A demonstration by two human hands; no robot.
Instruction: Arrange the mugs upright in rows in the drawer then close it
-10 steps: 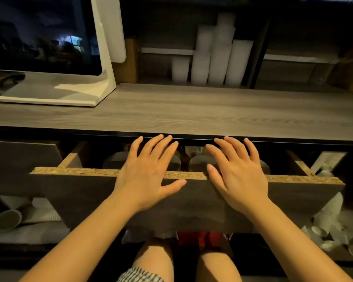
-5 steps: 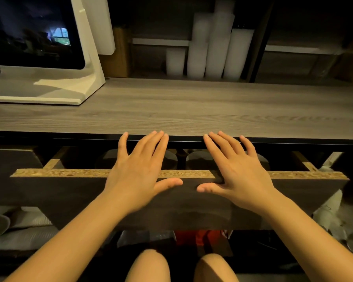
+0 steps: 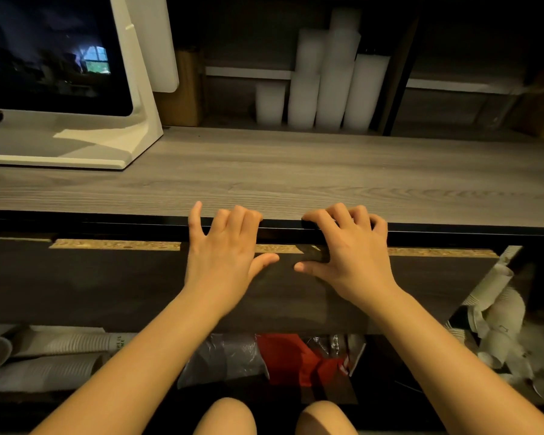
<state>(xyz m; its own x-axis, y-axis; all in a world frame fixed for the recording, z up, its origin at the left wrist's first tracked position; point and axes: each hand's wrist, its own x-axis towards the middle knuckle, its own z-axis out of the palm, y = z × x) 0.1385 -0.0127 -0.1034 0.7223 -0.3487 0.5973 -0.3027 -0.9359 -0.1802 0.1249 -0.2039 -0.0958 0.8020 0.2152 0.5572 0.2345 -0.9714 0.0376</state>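
The dark wood-grain drawer front sits nearly flush under the black lip of the grey wood-grain countertop; only a thin strip of its raw chipboard top edge shows; the mugs are hidden inside the drawer and cannot be seen.

The left hand lies palm-down on the drawer front near its middle; its thumb points right along the panel, its little finger stretches up onto the countertop, and its other fingers are bent at the knuckles against the counter lip; it clasps nothing that shows. The right hand rests just beside it, thumb pointing left, thumbs near but apart; its fingers are likewise bent over the counter lip, with the palm on the panel and nothing held.

On the countertop at the far left stands a dark screen on a white angular stand; at the back stand tall stacks of translucent white plastic cups. Below the drawer, sleeves of ribbed white paper cups lie on the left, loose white paper cups are heaped on the right, and a red bag sits between them; two bare knees show at the bottom.
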